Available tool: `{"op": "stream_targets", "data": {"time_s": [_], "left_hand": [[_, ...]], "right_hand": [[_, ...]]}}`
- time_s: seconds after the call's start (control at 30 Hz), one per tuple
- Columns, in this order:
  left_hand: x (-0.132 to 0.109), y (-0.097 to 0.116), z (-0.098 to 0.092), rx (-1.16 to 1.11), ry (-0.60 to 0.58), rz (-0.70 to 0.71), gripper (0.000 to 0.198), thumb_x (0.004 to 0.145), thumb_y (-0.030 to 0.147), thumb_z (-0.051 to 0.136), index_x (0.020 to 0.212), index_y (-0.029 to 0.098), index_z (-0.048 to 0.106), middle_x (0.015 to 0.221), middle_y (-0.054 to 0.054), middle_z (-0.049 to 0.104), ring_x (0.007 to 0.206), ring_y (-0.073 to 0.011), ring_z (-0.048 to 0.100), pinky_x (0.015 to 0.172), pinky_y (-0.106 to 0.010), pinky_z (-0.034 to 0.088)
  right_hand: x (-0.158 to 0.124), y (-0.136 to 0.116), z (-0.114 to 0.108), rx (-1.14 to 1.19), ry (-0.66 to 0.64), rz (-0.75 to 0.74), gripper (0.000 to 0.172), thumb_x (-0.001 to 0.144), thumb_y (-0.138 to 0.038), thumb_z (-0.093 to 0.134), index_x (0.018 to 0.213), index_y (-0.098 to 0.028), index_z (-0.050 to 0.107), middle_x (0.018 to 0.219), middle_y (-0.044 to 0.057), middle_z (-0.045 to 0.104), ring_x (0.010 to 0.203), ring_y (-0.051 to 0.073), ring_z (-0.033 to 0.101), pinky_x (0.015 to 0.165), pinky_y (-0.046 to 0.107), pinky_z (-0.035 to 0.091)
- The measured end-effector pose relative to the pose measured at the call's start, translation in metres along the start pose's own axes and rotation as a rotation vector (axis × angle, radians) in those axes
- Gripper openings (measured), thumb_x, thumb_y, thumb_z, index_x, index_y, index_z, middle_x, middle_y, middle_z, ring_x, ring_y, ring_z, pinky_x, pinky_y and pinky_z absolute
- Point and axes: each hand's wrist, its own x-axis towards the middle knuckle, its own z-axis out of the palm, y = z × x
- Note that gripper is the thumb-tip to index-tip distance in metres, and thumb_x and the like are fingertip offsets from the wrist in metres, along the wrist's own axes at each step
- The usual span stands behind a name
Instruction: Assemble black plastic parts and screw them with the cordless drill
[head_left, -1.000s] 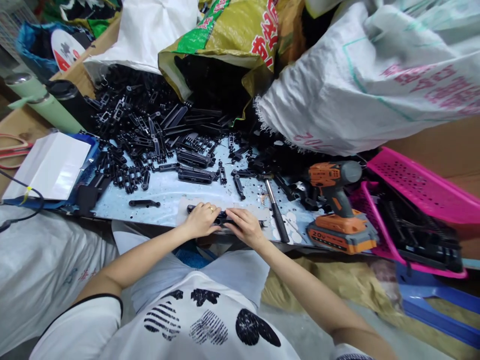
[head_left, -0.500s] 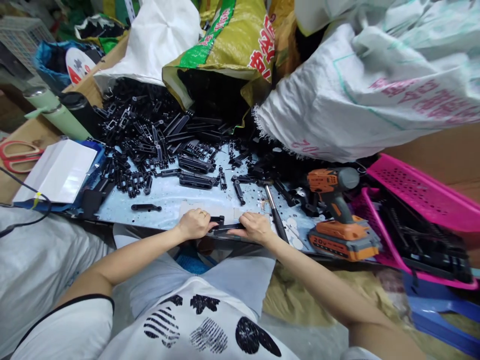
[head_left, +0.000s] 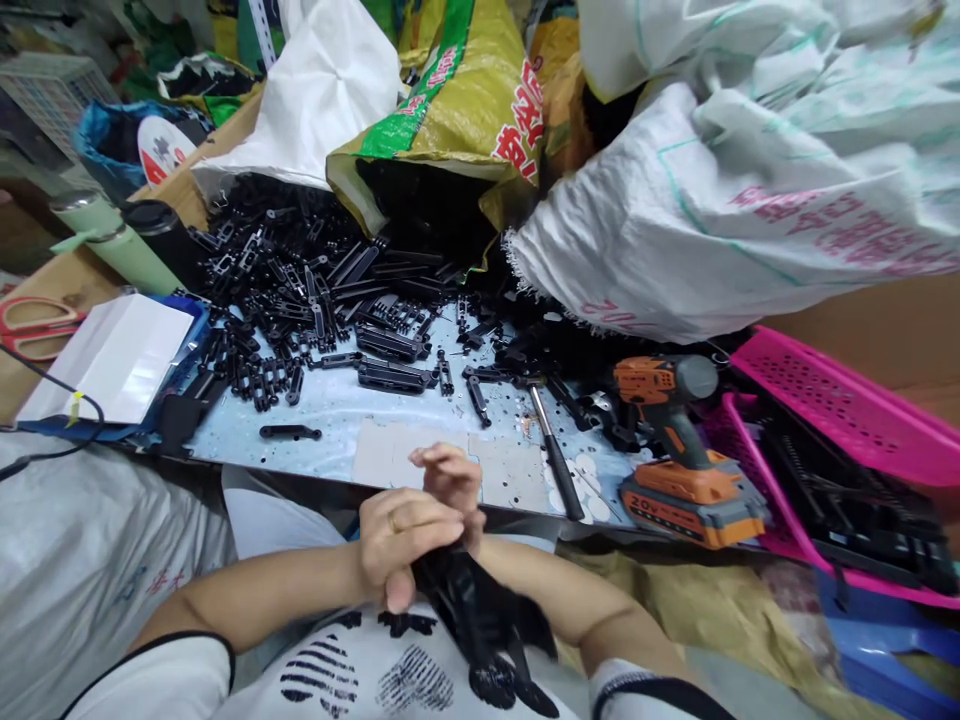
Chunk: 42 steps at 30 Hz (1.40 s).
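My left hand (head_left: 401, 540), with a ring on one finger, is closed around the upper end of a black glossy item (head_left: 487, 615). The item hangs down to the right in front of the shirt; motion blurs it, and I cannot tell what it is. My right hand (head_left: 454, 485) is raised just behind my left hand, fingers apart and slightly bent, its palm partly hidden. Beyond both hands lies pale card (head_left: 510, 470) at the table's front edge. A single black part (head_left: 291, 432) lies to the left on the blue table (head_left: 322, 400).
Black parts (head_left: 277, 290) are heaped below the open sacks (head_left: 450, 110). A hammer (head_left: 556, 455), an orange cordless drill (head_left: 686, 450) and a pink basket (head_left: 847, 400) stand or lie at the right. Scissors (head_left: 41, 325), papers (head_left: 109, 355) and a green bottle (head_left: 124, 250) are at the left.
Both hands have moved back from the table edge toward the body and come together. The black parts held between them earlier are no longer distinguishable; a larger black item now hangs from my left hand.
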Motion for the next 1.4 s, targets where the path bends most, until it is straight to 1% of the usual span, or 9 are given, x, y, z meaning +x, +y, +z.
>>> {"op": "stream_targets", "data": {"time_s": [0.13,0.33,0.5,0.7,0.9,1.03,1.17,1.3,1.4], "left_hand": [[-0.005,-0.056,-0.006,0.483,0.105,0.144,0.080,0.086,0.070,0.012,0.123,0.014,0.057,0.093,-0.013,0.066,0.090,-0.0231,0.062,0.075,-0.033,0.049],[0.009,-0.131,-0.012,0.929,-0.457,-0.163,0.047,0.086,0.048,0.054,0.125,0.023,0.056,0.114,-0.014,0.060,0.104,-0.0278,0.054,0.086,-0.041,0.042],[0.046,-0.155,-0.014,0.971,-0.454,-0.348,0.050,0.088,0.039,0.053,0.133,0.019,0.046,0.120,-0.014,0.056,0.114,-0.0293,0.047,0.093,-0.045,0.037],[-0.007,-0.126,-0.103,1.058,-0.250,-0.675,0.047,0.080,0.023,0.051,0.126,0.014,0.051,0.127,-0.016,0.050,0.122,-0.0312,0.041,0.099,-0.046,0.035],[-0.074,-0.121,-0.156,1.031,-0.172,-0.778,0.025,0.076,0.024,0.051,0.096,0.014,0.062,0.123,-0.017,0.054,0.121,-0.0335,0.043,0.097,-0.049,0.039],[-0.057,-0.125,-0.142,0.845,-0.021,-0.579,0.015,0.075,0.023,0.054,0.087,0.015,0.059,0.112,-0.013,0.059,0.114,-0.0266,0.050,0.098,-0.040,0.042],[-0.038,-0.121,-0.107,0.856,-0.125,-0.456,0.009,0.080,0.019,0.051,0.080,0.015,0.059,0.108,-0.014,0.061,0.109,-0.0266,0.054,0.097,-0.042,0.041],[-0.038,-0.116,-0.055,0.927,-0.367,-0.428,0.017,0.085,0.012,0.046,0.088,0.011,0.062,0.092,-0.014,0.064,0.092,-0.0268,0.059,0.083,-0.042,0.047],[-0.050,-0.105,-0.027,0.985,-0.453,-0.395,0.032,0.086,0.006,0.041,0.114,0.006,0.057,0.099,-0.017,0.064,0.097,-0.0271,0.059,0.083,-0.041,0.046]], "right_hand": [[0.063,0.064,-0.008,-0.241,-0.156,-0.091,0.040,0.090,-0.056,0.029,0.109,-0.026,0.048,0.109,0.010,0.052,0.104,0.025,0.050,0.088,0.046,0.043],[0.234,0.145,-0.055,-1.141,-0.279,0.028,0.031,0.089,-0.034,0.047,0.112,-0.015,0.054,0.121,0.016,0.049,0.115,0.028,0.040,0.096,0.046,0.034],[0.300,0.170,-0.051,-1.243,-0.431,0.158,0.023,0.081,-0.018,0.061,0.099,-0.004,0.058,0.135,0.022,0.037,0.123,0.027,0.026,0.103,0.048,0.021],[0.234,0.136,-0.075,-0.955,-0.414,0.457,0.027,0.081,-0.041,0.058,0.077,-0.015,0.054,0.078,0.005,0.059,0.078,0.016,0.054,0.074,0.033,0.047],[0.094,0.072,-0.076,-0.023,-0.322,0.740,0.070,0.056,-0.035,0.080,0.117,-0.028,0.048,0.100,0.001,0.062,0.087,0.017,0.061,0.081,0.035,0.051],[0.050,0.059,-0.081,-0.117,-0.204,0.683,0.070,0.063,-0.041,0.076,0.123,-0.027,0.043,0.111,0.006,0.060,0.098,0.021,0.061,0.090,0.041,0.048],[0.043,0.049,-0.122,-0.414,-0.104,0.467,0.064,0.068,-0.042,0.074,0.121,-0.027,0.043,0.105,0.007,0.062,0.101,0.023,0.060,0.091,0.044,0.047],[0.043,0.034,-0.140,-0.826,-0.380,0.247,0.033,0.079,-0.045,0.064,0.104,-0.023,0.060,0.102,0.010,0.063,0.103,0.027,0.057,0.093,0.048,0.044],[0.041,0.037,-0.121,-1.047,-0.600,0.133,0.043,0.084,-0.045,0.058,0.121,-0.022,0.057,0.124,0.012,0.056,0.118,0.028,0.049,0.100,0.049,0.039]]}}
